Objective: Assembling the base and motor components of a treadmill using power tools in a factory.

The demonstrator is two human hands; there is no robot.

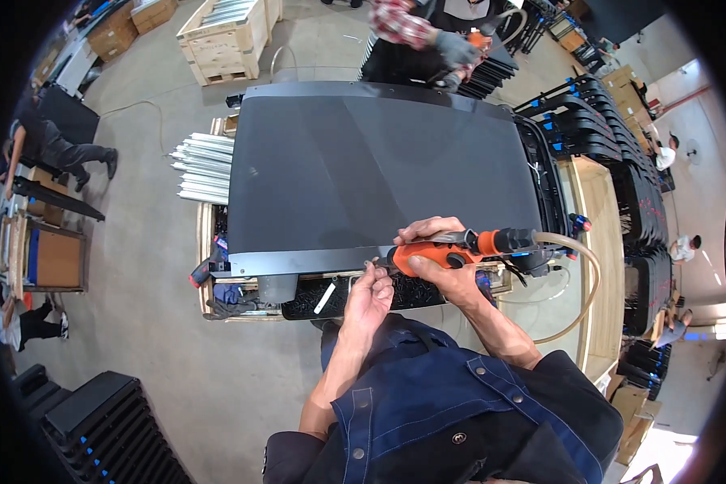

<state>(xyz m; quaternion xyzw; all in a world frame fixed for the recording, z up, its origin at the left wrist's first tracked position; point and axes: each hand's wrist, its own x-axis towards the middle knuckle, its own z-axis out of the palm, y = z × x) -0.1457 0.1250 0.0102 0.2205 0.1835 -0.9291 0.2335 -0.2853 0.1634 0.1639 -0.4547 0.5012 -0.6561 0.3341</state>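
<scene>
1. In the middle of the frame lay a large dark panel [379, 169], flat on a wooden surface [601, 242] whose bare edge showed at the right.
2. The right hand [444, 262] was at the lower edge of the panel, right of centre; its grip was wrapped around an orange power tool [444, 252] that lay horizontally, with the tip toward the left.
3. A beige hose [581, 282] left the black right end of the tool and curved down toward the lower right.
4. The left hand [371, 294] was just below and left of the tool tip; its grip was pressed together near the tip, but what it pinched was too small to tell.
5. A bundle of silver metal bars [206, 168] lay just left of the panel.
6. At the upper edge, another person's gloved hand [457, 48] was near the far side of the panel.
7. A wooden crate [226, 36] stood in the upper left, and stacks of black parts [589, 121] filled the upper right.
</scene>
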